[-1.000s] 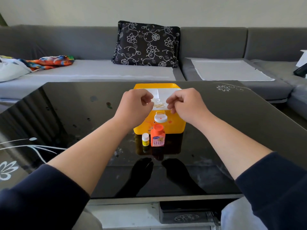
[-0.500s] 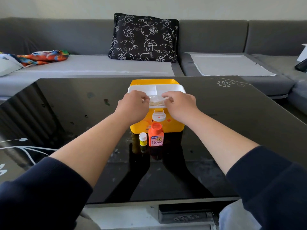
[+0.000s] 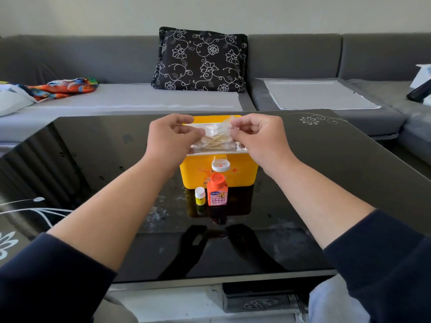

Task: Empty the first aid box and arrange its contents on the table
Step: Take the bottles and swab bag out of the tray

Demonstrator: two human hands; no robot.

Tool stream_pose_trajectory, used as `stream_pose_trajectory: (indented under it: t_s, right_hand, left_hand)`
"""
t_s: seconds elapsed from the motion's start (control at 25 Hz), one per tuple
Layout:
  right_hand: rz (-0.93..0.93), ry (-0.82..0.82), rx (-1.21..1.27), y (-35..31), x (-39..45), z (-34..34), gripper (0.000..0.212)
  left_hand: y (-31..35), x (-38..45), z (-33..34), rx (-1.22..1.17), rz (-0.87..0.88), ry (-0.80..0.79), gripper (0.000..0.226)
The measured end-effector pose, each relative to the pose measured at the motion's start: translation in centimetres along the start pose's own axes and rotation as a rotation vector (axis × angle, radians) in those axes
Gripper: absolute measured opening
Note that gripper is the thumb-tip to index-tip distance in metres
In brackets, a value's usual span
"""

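Left hand: our left hand [image 3: 171, 139] is raised over the box, thumb and fingers curled in and pinching the left end of a clear plastic bag.
Right hand: our right hand [image 3: 258, 138] mirrors it, fingers curled and pinching the bag's right end and upper corner.
Bag of cotton swabs [image 3: 214, 142]: a transparent packet with wooden-stick swabs lying crosswise inside; we hold it stretched between both hands, just above the box's top. Whether its lower edge touches the tray we cannot tell.
First aid box [image 3: 242, 176]: yellow plastic, standing upright on the table near the middle, its front toward us with a white round latch [image 3: 220, 164] at the centre.
Inner tray [image 3: 211, 128]: white, sitting in the open top of the box; what it holds looks white, mostly hidden behind the bag and our fingers.
Orange bottle [image 3: 217, 191]: orange cap, pink label with printed characters, upright on the table just in front of the box.
Small bottle [image 3: 200, 195]: white cap, yellow label, upright just to the left of the orange bottle, close beside it.
Table [image 3: 326, 183]: glossy black glass with white flower patterns at the corners; it mirrors our hands and the box.
Behind: a grey sofa [image 3: 70, 57] with a black floral cushion [image 3: 200, 59] and a bright crumpled cloth [image 3: 60, 87] on its left seat.
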State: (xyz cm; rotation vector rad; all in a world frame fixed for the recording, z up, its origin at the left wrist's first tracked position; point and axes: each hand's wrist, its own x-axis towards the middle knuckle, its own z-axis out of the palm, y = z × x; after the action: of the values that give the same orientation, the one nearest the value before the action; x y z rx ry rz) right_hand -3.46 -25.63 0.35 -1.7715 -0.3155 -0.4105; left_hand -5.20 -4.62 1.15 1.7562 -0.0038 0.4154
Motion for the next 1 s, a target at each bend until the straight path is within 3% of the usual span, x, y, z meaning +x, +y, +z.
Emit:
stream_pose_trajectory:
  t_s: [0.16,0.48,0.76,1.0]
  right_hand:
    - [0.255,-0.088,0.117,-0.2,-1.7,-0.9,0.024]
    - [0.598,-0.373,0.074,0.7,-4.1,-2.2,0.036]
    - [0.715,-0.478,-0.153,2.7,-5.5,-0.7,0.023]
    - [0.75,-0.457,-0.277,4.2,-5.8,0.0,0.03]
  left_hand:
    - [-0.8,-1.4,-1.2,-0.074,-0.235,-0.151,0.035]
    - [-2.5,-3.9,-2.6,0.084,-0.352,-0.306,0.031]
    - [-4.1,-4.9,-2.1,0.358,-0.323,-0.392,0.027]
    - [-5.8,-5.1,-1.3,0.455,-0.344,-0.391,0.029]
